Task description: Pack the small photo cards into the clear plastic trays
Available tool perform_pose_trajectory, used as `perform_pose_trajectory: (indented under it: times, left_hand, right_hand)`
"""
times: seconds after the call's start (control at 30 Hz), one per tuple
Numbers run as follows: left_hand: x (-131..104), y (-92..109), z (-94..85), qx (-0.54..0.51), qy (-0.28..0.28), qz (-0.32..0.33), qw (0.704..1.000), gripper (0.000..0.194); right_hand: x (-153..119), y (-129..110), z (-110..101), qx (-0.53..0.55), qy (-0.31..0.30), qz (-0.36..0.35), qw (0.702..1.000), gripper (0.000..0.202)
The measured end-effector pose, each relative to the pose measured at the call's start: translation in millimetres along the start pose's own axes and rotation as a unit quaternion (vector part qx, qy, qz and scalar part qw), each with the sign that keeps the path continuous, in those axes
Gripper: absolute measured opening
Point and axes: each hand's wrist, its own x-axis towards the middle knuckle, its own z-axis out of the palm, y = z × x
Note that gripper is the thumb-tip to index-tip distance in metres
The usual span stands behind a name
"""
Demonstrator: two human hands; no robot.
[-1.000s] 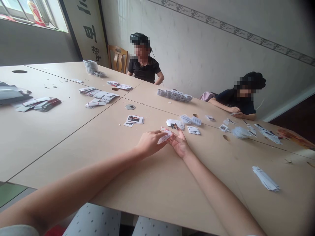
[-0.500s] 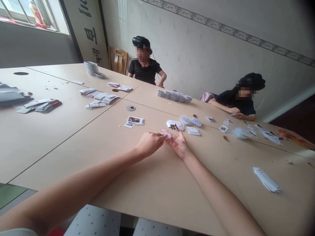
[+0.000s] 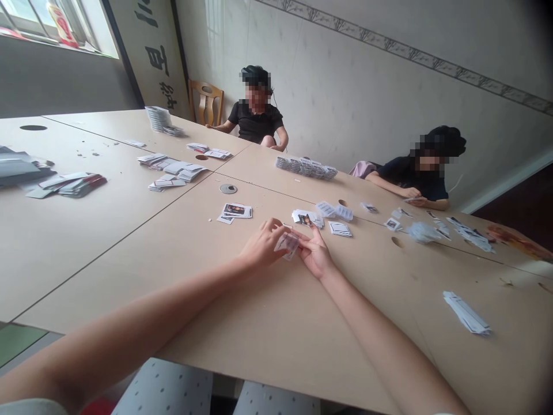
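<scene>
Between my two hands is a small clear plastic tray (image 3: 288, 245), seemingly with ridged compartments, held low over the table. My left hand (image 3: 261, 244) grips its left side, thumb in front and fingers curled over the top. My right hand (image 3: 316, 255) has its palm turned up, with its fingers at the tray's right edge. Just beyond the right fingertips lies a stack of white cards (image 3: 317, 219), and a dark printed card (image 3: 305, 219) shows there; whether a finger touches it I cannot tell. Two clear compartmented trays (image 3: 326, 210) lie behind that stack.
White-bordered cards (image 3: 339, 229) lie to the right, picture cards (image 3: 235, 211) to the left. A row of packed trays (image 3: 306, 168) stands farther back. Folded white card strips (image 3: 466, 313) are at the near right. Two people (image 3: 258, 118) sit across the table (image 3: 181, 253).
My left hand has shifted and opened its grip around the tray, which now faces me more and shows more of its surface. The person at the far side has moved their arms.
</scene>
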Motion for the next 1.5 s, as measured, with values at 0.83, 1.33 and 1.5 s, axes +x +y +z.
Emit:
perform_pose_trajectory:
  times: [0.83, 1.33, 1.5]
  left_hand:
    - [-4.1, 18.7, -2.2, -0.196, -0.074, -0.143, 0.967, 0.048]
    - [-3.3, 17.6, -1.4, -0.185, -0.076, -0.144, 0.969, 0.048]
    - [-2.7, 16.0, 0.4, -0.186, -0.073, -0.134, 0.971, 0.048]
  right_hand:
    - [-3.3, 0.8, 5.6, -0.047, -0.015, 0.007, 0.999, 0.071]
    - [-2.7, 0.6, 5.3, -0.026, -0.019, 0.011, 0.999, 0.070]
    - [-2.5, 1.1, 5.5, -0.027, -0.009, 0.007, 1.000, 0.065]
